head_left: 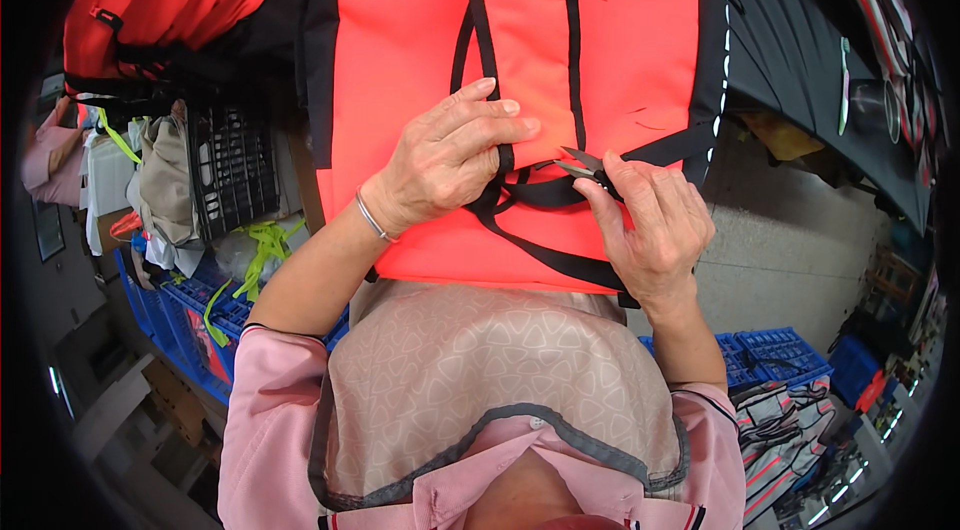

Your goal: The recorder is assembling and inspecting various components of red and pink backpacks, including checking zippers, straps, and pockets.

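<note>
Crates [238, 170], seemingly plastic, near bag [640, 40]

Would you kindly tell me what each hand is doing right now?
Left hand: touching the orange bag; grip unclear.
Right hand: closed around small snips.

Grey, smooth floor [775, 240] shows right of centre, crossed by a thin line. At the right edge of the frame, a blue bin [858, 362] stands near a small brown wooden piece [893, 275], too blurred to identify. Blue plastic crates [775, 352] sit at the lower right, above a pile of striped grey fabric [785, 445]. More blue crates appear at the lower left, with a black slatted basket [235, 170] above them. Bright ceiling-style lights [840, 490] glow along the lower-right rim, and another shines at the left edge; deep shadow fills the corners.
</note>
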A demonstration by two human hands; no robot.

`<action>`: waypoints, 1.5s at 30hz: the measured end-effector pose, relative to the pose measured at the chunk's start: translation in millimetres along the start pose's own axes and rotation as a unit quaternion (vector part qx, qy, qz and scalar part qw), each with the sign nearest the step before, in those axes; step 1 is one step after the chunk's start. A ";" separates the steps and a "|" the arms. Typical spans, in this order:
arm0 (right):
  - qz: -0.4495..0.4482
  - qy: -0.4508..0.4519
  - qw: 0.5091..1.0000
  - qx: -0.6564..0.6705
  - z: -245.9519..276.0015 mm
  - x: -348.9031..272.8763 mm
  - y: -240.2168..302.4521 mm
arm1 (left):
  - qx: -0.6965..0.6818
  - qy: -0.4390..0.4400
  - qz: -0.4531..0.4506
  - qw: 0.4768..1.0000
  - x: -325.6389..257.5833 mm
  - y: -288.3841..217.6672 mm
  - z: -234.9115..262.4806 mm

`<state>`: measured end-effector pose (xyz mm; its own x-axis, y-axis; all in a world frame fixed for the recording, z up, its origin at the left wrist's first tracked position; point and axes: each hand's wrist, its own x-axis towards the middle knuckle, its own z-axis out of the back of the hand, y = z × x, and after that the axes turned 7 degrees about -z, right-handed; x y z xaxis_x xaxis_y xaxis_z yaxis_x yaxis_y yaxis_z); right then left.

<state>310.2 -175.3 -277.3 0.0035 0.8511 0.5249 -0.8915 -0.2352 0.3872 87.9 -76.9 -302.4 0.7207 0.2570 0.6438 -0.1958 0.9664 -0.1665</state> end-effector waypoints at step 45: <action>-0.471 0.227 0.677 0.518 2.9 36.2 -13.9 | -0.225 -0.024 0.247 0.942 17.0 -7.9 0.2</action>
<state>324.1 -142.5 -261.5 0.0001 0.8534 -0.5213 0.2065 0.5101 0.8350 101.6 -80.2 -290.0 0.5822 0.6864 0.4358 -0.1895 0.6358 -0.7482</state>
